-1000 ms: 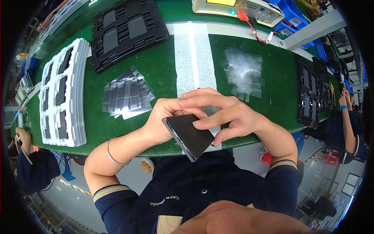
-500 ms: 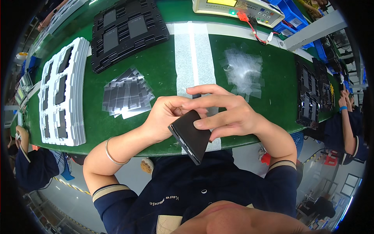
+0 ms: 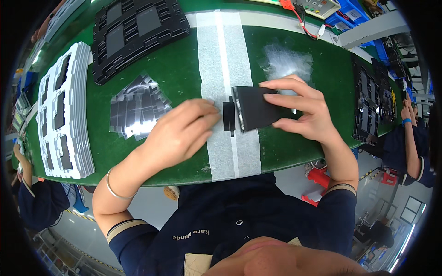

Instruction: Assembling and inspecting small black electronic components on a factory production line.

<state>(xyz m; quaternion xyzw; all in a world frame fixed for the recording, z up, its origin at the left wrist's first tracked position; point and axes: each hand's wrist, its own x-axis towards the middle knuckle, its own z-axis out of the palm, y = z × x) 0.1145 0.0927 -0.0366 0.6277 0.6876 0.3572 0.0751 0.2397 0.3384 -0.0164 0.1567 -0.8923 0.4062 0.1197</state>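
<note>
Films (image 3: 138, 108) beside left hand (image 3: 184, 131)

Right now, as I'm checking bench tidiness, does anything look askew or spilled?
No spill shows. Slightly askew: the shiny grey film sheets left of the long whitish strip and the thin clear film sheets right of it, both fanned unevenly, edges not lined up. That may be normal.

At nine o'clock stands a stack of white trays (image 3: 84, 115), with a black tray (image 3: 138, 56) at eleven. A bench instrument (image 3: 319, 7) sits at one beside blue bins (image 3: 353, 13); a co-worker (image 3: 418, 147) is at three.
</note>
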